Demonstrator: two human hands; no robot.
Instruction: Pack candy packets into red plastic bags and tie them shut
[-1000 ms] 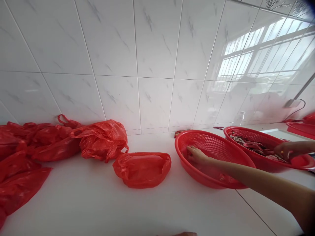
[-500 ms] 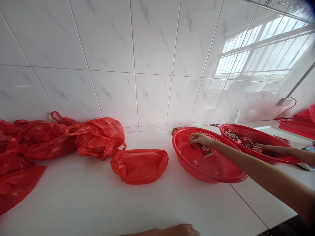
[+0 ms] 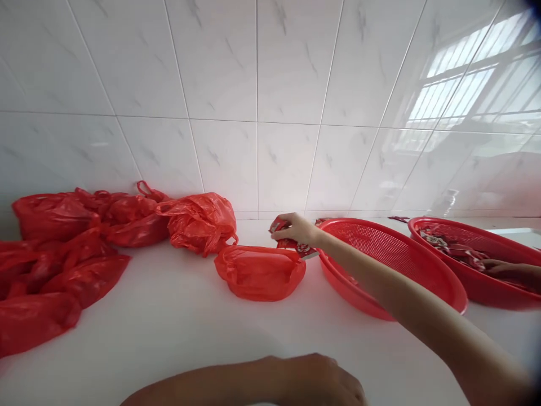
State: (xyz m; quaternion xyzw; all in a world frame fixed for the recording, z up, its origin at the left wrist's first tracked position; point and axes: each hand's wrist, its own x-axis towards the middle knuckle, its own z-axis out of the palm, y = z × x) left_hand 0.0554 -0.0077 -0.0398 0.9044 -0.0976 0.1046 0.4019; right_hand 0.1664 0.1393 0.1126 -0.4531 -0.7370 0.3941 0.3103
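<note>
My right hand [image 3: 296, 227] is closed on a few red wrapped packets [image 3: 291, 243] and holds them just over the open red plastic bag [image 3: 258, 272] lying on the white counter. My arm crosses the left rim of the near red mesh basket [image 3: 393, 248]. At the bottom edge my left hand [image 3: 319, 382] rests low on the counter, showing only its back; its fingers are hidden.
A second red basket [image 3: 465, 237] holding several red packets stands at the right, with another person's hand [image 3: 502, 267] inside it. Several filled red bags [image 3: 198, 221] and flat ones [image 3: 51, 282] lie along the tiled wall at the left.
My right hand has lifted out of the near basket with packets and moved left over the open bag. My left hand has come further into view at the bottom.
</note>
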